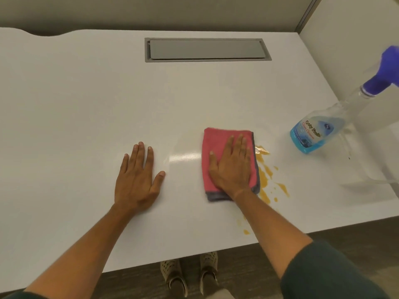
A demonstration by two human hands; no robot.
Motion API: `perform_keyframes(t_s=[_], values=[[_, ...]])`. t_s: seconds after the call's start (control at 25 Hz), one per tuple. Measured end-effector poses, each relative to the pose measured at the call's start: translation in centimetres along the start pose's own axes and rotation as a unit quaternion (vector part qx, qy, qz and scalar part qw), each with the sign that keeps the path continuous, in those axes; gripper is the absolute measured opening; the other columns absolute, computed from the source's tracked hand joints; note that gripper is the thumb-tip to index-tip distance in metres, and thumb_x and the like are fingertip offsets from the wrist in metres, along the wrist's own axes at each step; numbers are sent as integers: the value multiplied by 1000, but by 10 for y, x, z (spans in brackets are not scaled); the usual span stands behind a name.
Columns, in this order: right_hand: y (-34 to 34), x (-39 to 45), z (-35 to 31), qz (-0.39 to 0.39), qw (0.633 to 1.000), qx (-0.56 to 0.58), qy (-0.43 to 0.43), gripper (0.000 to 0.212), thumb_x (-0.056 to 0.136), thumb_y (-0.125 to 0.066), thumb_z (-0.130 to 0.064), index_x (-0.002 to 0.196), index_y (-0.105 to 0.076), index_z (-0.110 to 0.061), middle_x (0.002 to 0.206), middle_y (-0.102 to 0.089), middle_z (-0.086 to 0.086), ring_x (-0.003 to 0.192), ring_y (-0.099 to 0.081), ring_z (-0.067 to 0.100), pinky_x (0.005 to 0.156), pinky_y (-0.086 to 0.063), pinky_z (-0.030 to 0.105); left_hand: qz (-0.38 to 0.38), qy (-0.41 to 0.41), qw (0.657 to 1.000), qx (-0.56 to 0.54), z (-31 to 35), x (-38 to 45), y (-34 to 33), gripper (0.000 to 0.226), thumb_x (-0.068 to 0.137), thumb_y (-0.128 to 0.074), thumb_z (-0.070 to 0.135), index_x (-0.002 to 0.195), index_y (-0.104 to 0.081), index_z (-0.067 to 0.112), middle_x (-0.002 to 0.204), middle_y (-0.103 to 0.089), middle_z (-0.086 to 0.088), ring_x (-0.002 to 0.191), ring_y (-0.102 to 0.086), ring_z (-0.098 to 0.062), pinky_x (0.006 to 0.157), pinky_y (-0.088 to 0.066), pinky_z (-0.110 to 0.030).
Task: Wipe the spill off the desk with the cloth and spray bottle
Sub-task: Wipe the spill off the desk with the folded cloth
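Note:
A folded pink cloth (218, 140) with a grey edge lies flat on the white desk (86, 104). My right hand (232, 165) presses down on the cloth, palm flat and fingers spread. An orange-brown spill (264, 175) streaks the desk just right of the cloth, with small drops (246, 231) nearer the front edge. A wet sheen (183, 157) marks the surface to the cloth's left. My left hand (137, 180) rests flat on the desk, holding nothing. The spray bottle (313, 131), clear with blue liquid and a blue trigger head, stands at the right.
A grey cable-tray lid (207, 49) is set into the desk at the back. A partition wall (345, 39) borders the right side. The desk's front edge (194, 257) runs just above my shoes on the dark floor.

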State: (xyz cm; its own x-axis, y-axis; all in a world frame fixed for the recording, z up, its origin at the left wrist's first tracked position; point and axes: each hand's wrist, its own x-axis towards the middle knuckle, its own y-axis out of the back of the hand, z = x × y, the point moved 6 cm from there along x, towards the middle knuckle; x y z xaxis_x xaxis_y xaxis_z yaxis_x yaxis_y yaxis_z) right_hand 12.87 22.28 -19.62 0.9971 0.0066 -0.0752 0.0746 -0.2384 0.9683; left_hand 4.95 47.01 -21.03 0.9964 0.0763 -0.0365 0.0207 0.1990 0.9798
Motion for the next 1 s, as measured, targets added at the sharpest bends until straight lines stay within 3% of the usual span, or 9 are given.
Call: perform_keyframes(t_s=[0.2, 0.4, 0.6, 0.84, 1.0], values=[[-5, -29, 14, -11, 999, -22, 36, 86, 93, -21, -60, 154, -8, -1, 161, -9, 23, 150, -1, 32, 122, 1, 42, 0, 2, 1000, 2, 1, 0, 0, 77, 93, -14, 57, 155, -2, 12, 163, 2, -11, 151, 6, -21, 122, 0, -41], [5, 40, 21, -4, 999, -16, -42, 84, 96, -25, -57, 153, -7, 1, 161, -5, 26, 150, -1, 34, 122, 1, 45, -5, 0, 1000, 8, 1, 0, 1, 78, 93, -12, 58, 155, -1, 13, 163, 3, -11, 151, 8, -20, 122, 1, -40], [12, 24, 60, 14, 991, 4, -131, 85, 96, -26, -59, 153, -6, 2, 161, -5, 26, 150, -2, 35, 122, -1, 46, -8, 3, 1000, 7, 1, -1, 2, 77, 93, -11, 58, 155, 0, 13, 164, 4, -10, 151, 9, -19, 122, 2, -39], [16, -60, 95, -21, 999, -32, -18, 87, 94, -15, -68, 155, 5, -10, 164, 2, 14, 151, 4, 25, 121, 3, 38, -4, 5, 1000, 4, 1, -1, 2, 79, 93, -10, 60, 155, -2, 13, 164, 2, -11, 151, 8, -19, 122, 3, -39], [22, -25, 103, 1, 989, -41, -141, 87, 96, -19, -63, 154, 1, -2, 162, -1, 22, 150, -1, 34, 123, -2, 45, 3, 10, 1000, 9, 0, 0, -1, 78, 93, -12, 60, 155, -5, 13, 164, -2, -13, 151, 5, -21, 122, 0, -41]])
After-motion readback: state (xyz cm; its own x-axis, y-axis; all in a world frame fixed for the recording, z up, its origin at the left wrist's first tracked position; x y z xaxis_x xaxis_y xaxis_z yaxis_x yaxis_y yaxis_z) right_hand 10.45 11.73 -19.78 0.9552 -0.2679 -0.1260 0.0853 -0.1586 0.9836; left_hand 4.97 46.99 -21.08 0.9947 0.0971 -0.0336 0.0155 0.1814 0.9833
